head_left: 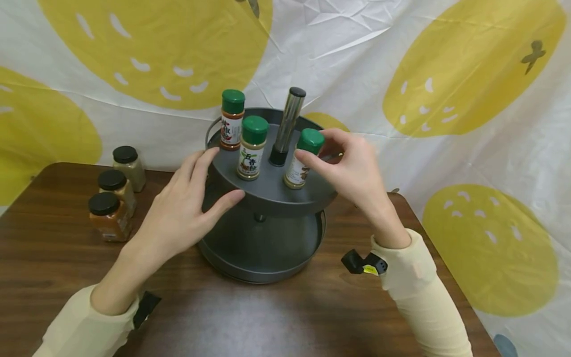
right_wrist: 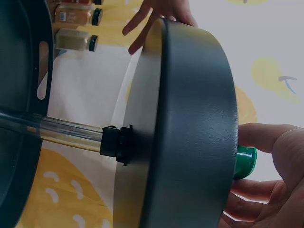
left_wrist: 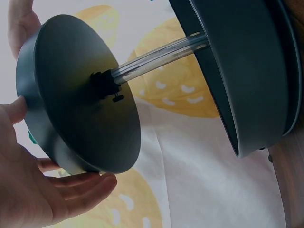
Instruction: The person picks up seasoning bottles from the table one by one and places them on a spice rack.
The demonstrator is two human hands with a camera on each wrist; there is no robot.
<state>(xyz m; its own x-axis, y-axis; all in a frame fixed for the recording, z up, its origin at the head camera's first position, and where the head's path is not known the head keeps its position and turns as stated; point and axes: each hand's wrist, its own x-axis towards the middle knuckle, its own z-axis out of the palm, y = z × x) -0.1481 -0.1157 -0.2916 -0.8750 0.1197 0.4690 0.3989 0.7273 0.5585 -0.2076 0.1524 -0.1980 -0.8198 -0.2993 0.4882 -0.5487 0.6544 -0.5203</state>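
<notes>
A dark grey two-tier turntable rack stands on the table, its round upper tray [head_left: 272, 193] above a wider lower tray [head_left: 263, 253]. On the upper tray's right part, my right hand [head_left: 352, 163] pinches a green-capped spice bottle [head_left: 296, 171] between thumb and fingers; its green cap [right_wrist: 244, 162] shows past the tray wall in the right wrist view. My left hand [head_left: 183, 203] rests against the left of the upper tray, fingers spread along its outer wall [left_wrist: 52, 128]. Two more green-capped bottles, one red-brown [head_left: 231, 124] and one beige [head_left: 251, 153], stand upright on the tray.
A metal post [head_left: 287, 124] rises through the upper tray's middle. Left of the rack, three black-lidded spice jars [head_left: 111, 223] stand in a row on the wooden table [head_left: 178, 307]. Close behind hangs a white cloth [head_left: 348, 64] with yellow fruit print.
</notes>
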